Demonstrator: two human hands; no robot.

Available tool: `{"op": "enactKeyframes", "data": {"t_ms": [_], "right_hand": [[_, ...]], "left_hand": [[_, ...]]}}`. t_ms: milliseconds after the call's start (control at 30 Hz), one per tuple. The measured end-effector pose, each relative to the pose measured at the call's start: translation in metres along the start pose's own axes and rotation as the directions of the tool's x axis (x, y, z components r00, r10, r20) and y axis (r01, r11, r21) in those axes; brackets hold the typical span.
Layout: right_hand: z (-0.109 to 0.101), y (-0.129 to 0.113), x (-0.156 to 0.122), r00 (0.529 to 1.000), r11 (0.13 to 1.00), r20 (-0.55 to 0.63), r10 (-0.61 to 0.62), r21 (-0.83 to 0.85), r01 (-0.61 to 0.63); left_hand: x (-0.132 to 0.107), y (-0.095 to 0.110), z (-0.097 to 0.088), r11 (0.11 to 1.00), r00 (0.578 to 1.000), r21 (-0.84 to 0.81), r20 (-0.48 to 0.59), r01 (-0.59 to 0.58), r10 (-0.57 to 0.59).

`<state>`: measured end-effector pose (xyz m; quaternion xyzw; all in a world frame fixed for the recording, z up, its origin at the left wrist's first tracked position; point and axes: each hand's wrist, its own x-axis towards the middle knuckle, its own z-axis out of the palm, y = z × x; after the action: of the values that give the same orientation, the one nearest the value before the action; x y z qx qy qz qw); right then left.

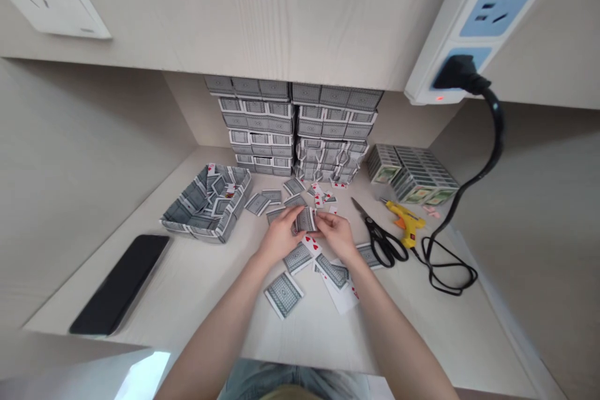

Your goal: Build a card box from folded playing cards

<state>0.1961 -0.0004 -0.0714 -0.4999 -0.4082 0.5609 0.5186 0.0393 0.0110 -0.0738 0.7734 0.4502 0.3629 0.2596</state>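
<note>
A playing card [305,219] with a grey patterned back is held up between my hands over the middle of the desk. My left hand [284,232] grips its left side, fingers closed around it. On the right edge of the same card, my right hand [336,232] pinches with thumb and fingers. Whether it is one card or a folded few, I cannot tell. Around and below the hands lie loose cards, among them a face-down card [284,294], a heart card [312,245] and a card [332,271] near my right wrist.
Left stands an open box made of cards [228,225] with card pieces inside; a black phone [120,284] lies before it. Stacked card boxes [262,122] rise behind. Right are black scissors [382,240], a yellow glue gun [407,222] with its cord, and packed card decks [412,175].
</note>
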Motion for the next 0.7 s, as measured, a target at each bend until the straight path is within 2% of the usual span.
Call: {"op": "enactKeyframes", "data": {"t_ms": [100,300,700], "right_hand": [[0.001,0.000,-0.001,1.000,1.000,0.016,-0.008,0.017,0.008],[0.002,0.001,0.000,1.000,0.999,0.005,-0.016,0.039,0.015],[-0.001,0.000,0.000,0.996,0.999,-0.081,-0.042,0.027,0.045]], "left_hand": [[0.001,0.000,-0.001,0.997,1.000,0.080,-0.003,-0.012,0.012],[0.001,0.002,-0.003,0.990,0.999,0.129,0.011,-0.055,0.054],[0.000,0.011,-0.005,0.992,0.994,0.071,0.028,-0.105,0.103]]}}
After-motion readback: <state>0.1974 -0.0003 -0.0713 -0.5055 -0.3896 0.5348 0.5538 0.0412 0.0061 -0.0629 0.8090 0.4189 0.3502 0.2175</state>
